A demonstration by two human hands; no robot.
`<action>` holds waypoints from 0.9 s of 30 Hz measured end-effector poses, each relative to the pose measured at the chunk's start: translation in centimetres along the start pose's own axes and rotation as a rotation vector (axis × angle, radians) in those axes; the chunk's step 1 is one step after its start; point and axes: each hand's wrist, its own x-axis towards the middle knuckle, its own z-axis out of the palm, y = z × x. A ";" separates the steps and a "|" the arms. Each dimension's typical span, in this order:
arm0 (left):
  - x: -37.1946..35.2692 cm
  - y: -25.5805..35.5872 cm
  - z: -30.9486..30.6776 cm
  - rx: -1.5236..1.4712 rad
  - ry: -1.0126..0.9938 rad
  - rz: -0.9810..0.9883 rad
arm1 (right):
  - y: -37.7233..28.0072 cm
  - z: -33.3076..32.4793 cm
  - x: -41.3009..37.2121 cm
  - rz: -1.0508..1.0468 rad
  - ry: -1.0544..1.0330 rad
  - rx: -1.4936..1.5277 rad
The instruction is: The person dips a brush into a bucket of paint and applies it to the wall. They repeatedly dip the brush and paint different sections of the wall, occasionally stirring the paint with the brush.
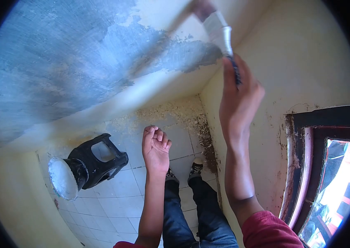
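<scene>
My right hand (241,97) is raised at the wall corner, fingers wrapped round the dark handle of a scraper (218,31). Its silver neck leads to a flat blade, blurred by motion, with a brownish far end. The blade overlaps pale paint on the wall (80,49), beside a large blue-grey patch with ragged edges. Lower down, my left hand (156,146) hangs over the floor, palm up and fingers loosely curled, with nothing in it.
On the tiled floor (119,206), a black stool (98,159) stands beside a white, round-topped object (62,177). Pale flakes (175,109) and dark debris (206,140) lie along the wall's foot. At right is a dark-framed window (307,165). My shoes (196,167) are below.
</scene>
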 end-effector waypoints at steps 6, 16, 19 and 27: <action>0.1 -0.4 -0.1 -0.001 -0.020 -0.021 | 3.5 4.4 -2.6 0.008 0.007 0.017; -0.2 -0.5 -1.3 0.006 0.026 -0.035 | 10.1 7.9 -8.8 0.323 -0.451 -0.171; -0.2 0.1 -1.0 0.002 0.013 -0.029 | 10.1 7.3 -8.2 0.448 -0.470 -0.038; -0.2 0.5 0.2 0.025 -0.006 -0.019 | 0.4 4.3 -0.7 0.625 -0.323 0.507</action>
